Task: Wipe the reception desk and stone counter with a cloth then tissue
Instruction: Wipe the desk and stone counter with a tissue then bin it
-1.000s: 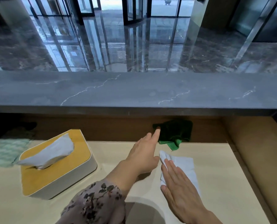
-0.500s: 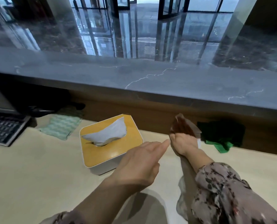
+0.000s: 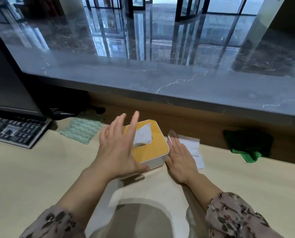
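Note:
My right hand point(image 3: 180, 156) lies flat with straight fingers on a white tissue point(image 3: 194, 149) spread on the cream reception desk point(image 3: 40, 177). Just left of it stands a tissue box point(image 3: 152, 152) with a yellow top and white sides, a tissue sticking out of its slot. My left hand point(image 3: 119, 146) hovers over the box's left half with fingers spread, its thumb at the box's near corner. A dark green cloth point(image 3: 246, 145) lies bunched at the back right. The grey stone counter point(image 3: 177, 83) runs above the desk.
A light green patterned cloth point(image 3: 82, 129) lies left of the box. A keyboard point(image 3: 14, 129) and a dark monitor point(image 3: 7, 79) stand at the far left. A wooden back panel point(image 3: 186, 121) closes the desk under the counter.
The view has swung left. My right hand, raised half a second ago, now lies flat on the tissue beside the box. My left hand has moved from the desk to above the tissue box.

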Demonstrator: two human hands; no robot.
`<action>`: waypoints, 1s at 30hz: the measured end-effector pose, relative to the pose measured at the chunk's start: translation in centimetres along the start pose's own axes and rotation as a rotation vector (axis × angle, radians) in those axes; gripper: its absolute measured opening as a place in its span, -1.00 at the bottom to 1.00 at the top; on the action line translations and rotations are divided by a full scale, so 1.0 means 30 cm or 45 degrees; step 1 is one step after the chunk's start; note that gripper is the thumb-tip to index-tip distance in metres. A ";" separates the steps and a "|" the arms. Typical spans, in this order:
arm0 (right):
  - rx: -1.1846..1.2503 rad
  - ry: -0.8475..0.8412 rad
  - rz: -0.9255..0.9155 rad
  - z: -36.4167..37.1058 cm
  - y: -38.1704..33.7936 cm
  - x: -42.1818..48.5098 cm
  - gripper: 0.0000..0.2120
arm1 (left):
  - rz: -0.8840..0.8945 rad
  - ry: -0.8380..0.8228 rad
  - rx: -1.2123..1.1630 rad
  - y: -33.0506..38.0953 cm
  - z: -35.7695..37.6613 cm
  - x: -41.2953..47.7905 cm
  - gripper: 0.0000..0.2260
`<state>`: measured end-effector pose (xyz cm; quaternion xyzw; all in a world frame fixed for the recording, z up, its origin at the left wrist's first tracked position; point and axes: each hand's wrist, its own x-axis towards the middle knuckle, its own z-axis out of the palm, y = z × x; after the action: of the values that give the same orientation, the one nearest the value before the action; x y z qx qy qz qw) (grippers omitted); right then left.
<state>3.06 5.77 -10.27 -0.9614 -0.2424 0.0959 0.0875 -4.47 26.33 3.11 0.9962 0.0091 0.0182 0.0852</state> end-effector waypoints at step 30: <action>-0.086 0.122 0.261 -0.076 0.052 0.084 -0.60 | -0.229 0.102 -0.775 -0.300 0.115 0.014 0.11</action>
<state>6.45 5.36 -8.76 -0.9871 -0.1414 0.0502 0.0561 -4.04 34.62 -1.81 0.9187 0.0945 0.0516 0.3800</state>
